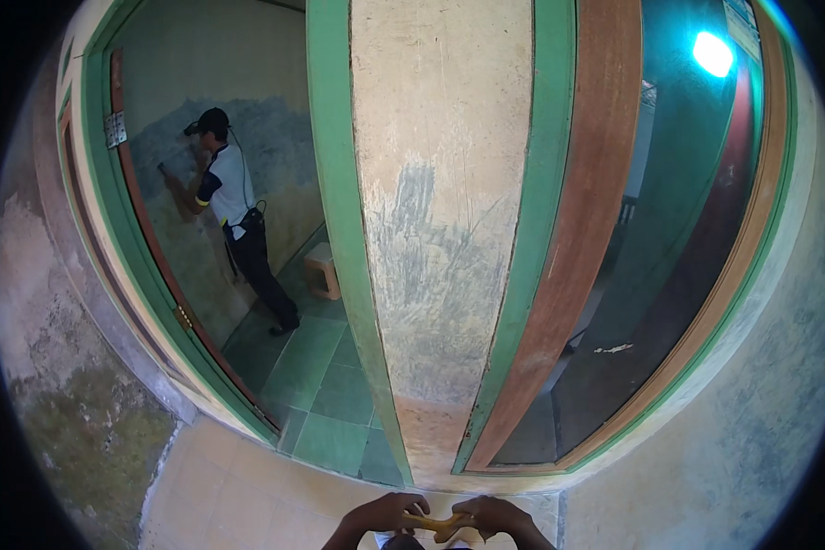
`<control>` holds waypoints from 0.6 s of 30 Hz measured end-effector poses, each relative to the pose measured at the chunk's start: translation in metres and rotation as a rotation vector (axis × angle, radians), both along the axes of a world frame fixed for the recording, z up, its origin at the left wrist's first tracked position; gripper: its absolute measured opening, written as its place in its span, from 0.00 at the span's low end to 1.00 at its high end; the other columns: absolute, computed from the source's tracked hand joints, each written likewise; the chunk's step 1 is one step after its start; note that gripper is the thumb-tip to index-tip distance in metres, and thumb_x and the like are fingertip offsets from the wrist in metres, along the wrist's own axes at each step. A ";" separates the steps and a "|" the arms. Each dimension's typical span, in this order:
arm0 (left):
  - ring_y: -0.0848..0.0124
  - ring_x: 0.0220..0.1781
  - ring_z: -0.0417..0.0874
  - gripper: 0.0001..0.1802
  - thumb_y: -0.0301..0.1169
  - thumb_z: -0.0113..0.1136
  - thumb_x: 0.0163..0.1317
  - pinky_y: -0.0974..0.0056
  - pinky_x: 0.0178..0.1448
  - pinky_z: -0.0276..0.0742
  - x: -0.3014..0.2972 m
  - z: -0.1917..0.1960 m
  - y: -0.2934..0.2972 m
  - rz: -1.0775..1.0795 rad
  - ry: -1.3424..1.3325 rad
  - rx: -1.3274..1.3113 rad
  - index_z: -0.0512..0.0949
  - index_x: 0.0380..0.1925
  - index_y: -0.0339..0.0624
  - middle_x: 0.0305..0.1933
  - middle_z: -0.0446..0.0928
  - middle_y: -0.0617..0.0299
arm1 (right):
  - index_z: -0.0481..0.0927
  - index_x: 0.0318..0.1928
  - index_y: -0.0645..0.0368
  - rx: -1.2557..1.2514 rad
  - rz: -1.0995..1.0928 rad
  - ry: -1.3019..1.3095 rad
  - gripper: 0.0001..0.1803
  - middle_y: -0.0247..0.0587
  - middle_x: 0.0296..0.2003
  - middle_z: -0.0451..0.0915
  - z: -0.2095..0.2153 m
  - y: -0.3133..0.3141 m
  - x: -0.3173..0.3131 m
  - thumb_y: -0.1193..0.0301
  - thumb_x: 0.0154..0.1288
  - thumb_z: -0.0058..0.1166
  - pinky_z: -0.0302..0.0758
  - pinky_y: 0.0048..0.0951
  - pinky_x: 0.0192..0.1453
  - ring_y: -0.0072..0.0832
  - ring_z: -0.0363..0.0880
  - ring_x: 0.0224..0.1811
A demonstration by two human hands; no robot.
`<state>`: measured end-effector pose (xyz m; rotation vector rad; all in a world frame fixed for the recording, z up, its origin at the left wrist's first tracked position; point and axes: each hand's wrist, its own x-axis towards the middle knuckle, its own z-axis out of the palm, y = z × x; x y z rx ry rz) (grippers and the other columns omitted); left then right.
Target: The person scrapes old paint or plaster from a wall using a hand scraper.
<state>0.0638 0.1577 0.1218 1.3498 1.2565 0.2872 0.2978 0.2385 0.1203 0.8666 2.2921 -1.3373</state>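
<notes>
Low in the picture, close to my body, my left hand [392, 511] and my right hand [493, 515] face each other with curled fingers. Between them stretches a yellow, bent, flexible-looking strip [444, 526], one end at each hand. Its kind is too small to make out. Ahead of me rises a wall section [440, 238] between two openings. Its cream paint is scraped and worn, with grey patches around the middle.
Through the left green door frame [335, 183], a person [238, 197] in a cap works at a patchy wall, by a wooden stool [322, 271] on green tiles [307, 371]. A brown-framed window [605, 183] with dark glass stands right, reflecting a bright light. Stained wall [92, 403] borders the left.
</notes>
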 end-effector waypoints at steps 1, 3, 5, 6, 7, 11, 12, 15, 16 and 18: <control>0.67 0.38 0.82 0.14 0.30 0.55 0.60 0.65 0.41 0.78 -0.002 0.003 0.001 -0.011 0.053 -0.032 0.74 0.46 0.37 0.41 0.81 0.55 | 0.76 0.42 0.54 0.132 -0.011 0.120 0.16 0.45 0.34 0.79 -0.006 0.001 -0.006 0.56 0.62 0.51 0.73 0.37 0.37 0.41 0.78 0.34; 0.66 0.35 0.81 0.16 0.31 0.51 0.62 0.63 0.39 0.77 -0.009 0.003 0.007 -0.133 0.161 -0.007 0.70 0.49 0.39 0.39 0.81 0.55 | 0.76 0.41 0.54 0.267 -0.040 0.238 0.17 0.44 0.35 0.80 -0.013 0.006 -0.020 0.55 0.61 0.51 0.73 0.38 0.39 0.42 0.78 0.36; 0.66 0.33 0.80 0.15 0.33 0.50 0.63 0.62 0.38 0.75 -0.020 -0.027 0.007 -0.203 0.133 -0.060 0.71 0.48 0.38 0.39 0.80 0.55 | 0.77 0.43 0.54 0.337 -0.146 0.301 0.18 0.44 0.37 0.80 -0.007 0.009 -0.039 0.54 0.60 0.53 0.73 0.40 0.42 0.44 0.78 0.39; 0.51 0.46 0.76 0.16 0.28 0.54 0.53 0.53 0.52 0.72 -0.035 -0.064 -0.003 -0.355 0.143 0.482 0.74 0.42 0.34 0.45 0.76 0.45 | 0.77 0.45 0.54 0.306 -0.158 0.302 0.19 0.44 0.36 0.81 0.009 0.012 -0.049 0.56 0.59 0.55 0.74 0.37 0.41 0.43 0.79 0.39; 0.51 0.46 0.76 0.16 0.28 0.54 0.53 0.53 0.52 0.72 -0.040 -0.051 0.000 -0.380 0.141 0.480 0.74 0.42 0.34 0.45 0.76 0.45 | 0.77 0.45 0.54 0.306 -0.182 0.302 0.19 0.44 0.36 0.81 0.011 0.014 -0.056 0.56 0.59 0.55 0.74 0.37 0.41 0.43 0.79 0.39; 0.71 0.25 0.75 0.14 0.35 0.48 0.65 0.65 0.30 0.71 -0.066 0.000 0.006 -0.004 -0.085 0.265 0.70 0.46 0.38 0.31 0.76 0.61 | 0.75 0.48 0.58 0.368 -0.409 0.537 0.20 0.44 0.40 0.80 0.029 0.013 -0.090 0.62 0.59 0.58 0.76 0.32 0.39 0.37 0.81 0.37; 0.74 0.22 0.70 0.15 0.35 0.47 0.66 0.68 0.27 0.67 -0.079 0.009 0.006 0.103 -0.226 0.046 0.69 0.48 0.39 0.28 0.71 0.64 | 0.75 0.49 0.59 0.379 -0.529 0.625 0.19 0.43 0.41 0.80 0.033 0.013 -0.100 0.64 0.59 0.58 0.77 0.30 0.38 0.35 0.82 0.37; 0.81 0.18 0.56 0.19 0.36 0.43 0.68 0.74 0.21 0.55 -0.103 0.046 0.017 0.233 -0.540 -0.247 0.62 0.57 0.43 0.24 0.58 0.69 | 0.72 0.50 0.62 0.348 -0.768 0.778 0.20 0.46 0.43 0.78 0.050 0.010 -0.125 0.65 0.61 0.56 0.78 0.30 0.33 0.34 0.82 0.35; 0.80 0.17 0.57 0.22 0.36 0.45 0.68 0.74 0.21 0.55 -0.107 0.061 0.019 0.256 -0.702 -0.226 0.59 0.59 0.41 0.25 0.59 0.67 | 0.71 0.52 0.62 0.368 -0.820 0.872 0.20 0.45 0.42 0.79 0.062 0.010 -0.133 0.68 0.61 0.56 0.78 0.27 0.33 0.31 0.82 0.36; 0.79 0.17 0.60 0.25 0.41 0.47 0.68 0.74 0.19 0.57 -0.111 0.090 0.026 0.280 -0.901 -0.195 0.59 0.59 0.39 0.27 0.63 0.64 | 0.69 0.54 0.65 0.395 -0.870 0.972 0.19 0.43 0.38 0.79 0.081 0.009 -0.147 0.70 0.64 0.51 0.77 0.23 0.33 0.25 0.80 0.34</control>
